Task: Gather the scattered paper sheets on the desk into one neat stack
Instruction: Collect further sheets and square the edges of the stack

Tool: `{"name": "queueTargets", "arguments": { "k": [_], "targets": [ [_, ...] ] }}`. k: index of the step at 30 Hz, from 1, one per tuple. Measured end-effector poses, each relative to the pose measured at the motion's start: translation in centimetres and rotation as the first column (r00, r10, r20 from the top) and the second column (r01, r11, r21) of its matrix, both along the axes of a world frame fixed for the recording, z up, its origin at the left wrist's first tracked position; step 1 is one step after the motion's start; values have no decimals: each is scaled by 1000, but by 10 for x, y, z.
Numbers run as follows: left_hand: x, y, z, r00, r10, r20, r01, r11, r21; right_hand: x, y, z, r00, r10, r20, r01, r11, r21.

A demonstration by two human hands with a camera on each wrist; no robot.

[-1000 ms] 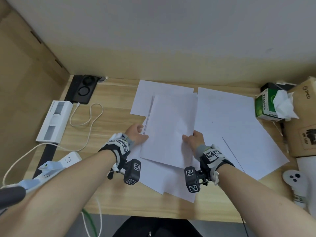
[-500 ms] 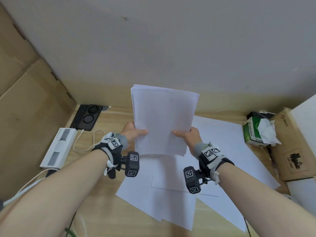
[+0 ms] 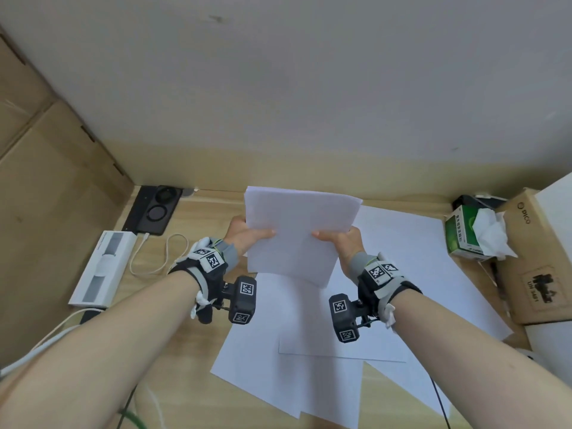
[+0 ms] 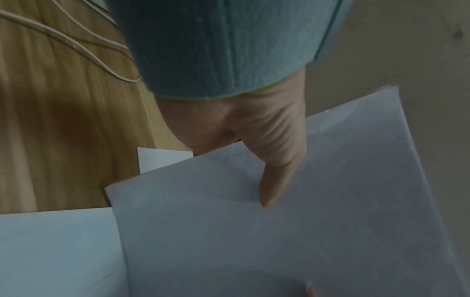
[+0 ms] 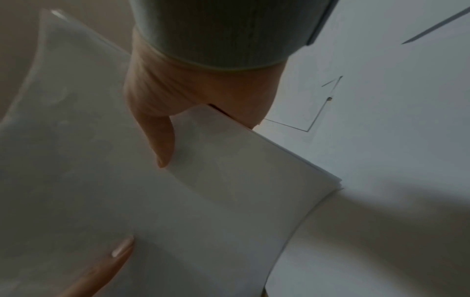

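Head view: stack (image 3: 294, 235) raised off desk (image 3: 192, 360), pinched between left hand (image 3: 244, 235) and right hand (image 3: 343, 243), thumbs on front face, fingers hidden behind. Loose sheets (image 3: 309, 376) flat below, apart.

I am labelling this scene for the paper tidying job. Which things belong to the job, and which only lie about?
Belong to the job:
held sheets, in the grip of left hand and right hand
loose sheets on the desk

Only lying about:
tissue box
cardboard box
white cable
black charger
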State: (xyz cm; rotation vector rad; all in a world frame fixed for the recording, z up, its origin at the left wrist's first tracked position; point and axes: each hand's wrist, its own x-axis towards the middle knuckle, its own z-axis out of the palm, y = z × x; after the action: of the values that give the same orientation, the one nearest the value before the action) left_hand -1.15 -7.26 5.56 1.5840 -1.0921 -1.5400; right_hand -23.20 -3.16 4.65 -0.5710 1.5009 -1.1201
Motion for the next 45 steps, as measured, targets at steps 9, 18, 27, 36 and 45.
{"name": "queueTargets", "arguments": {
  "k": [9, 18, 27, 36, 45],
  "targets": [
    [-2, -7, -21, 999, -22, 42, 20, 999, 29, 0, -5, -18, 993, 65, -101, -62, 997, 34],
    [8, -16, -40, 985, -139, 107, 120, 978, 168, 4, -18, -19, 985, 59, -164, -37, 990, 134],
    [97, 6, -136, 932, 55, 357, -178, 930, 322, -13, 14, -109, 680, 525, -512, -325, 841, 431],
    [122, 9, -150, 921, 46, 386, -188, 922, 339, -13, 3, -126, 282, 777, -563, -412, 627, 660],
    [111, 14, -167, 922, 12, 387, -160, 922, 353, -10, 2, -119, 180, 747, -640, -428, 645, 633]
  ]
}}
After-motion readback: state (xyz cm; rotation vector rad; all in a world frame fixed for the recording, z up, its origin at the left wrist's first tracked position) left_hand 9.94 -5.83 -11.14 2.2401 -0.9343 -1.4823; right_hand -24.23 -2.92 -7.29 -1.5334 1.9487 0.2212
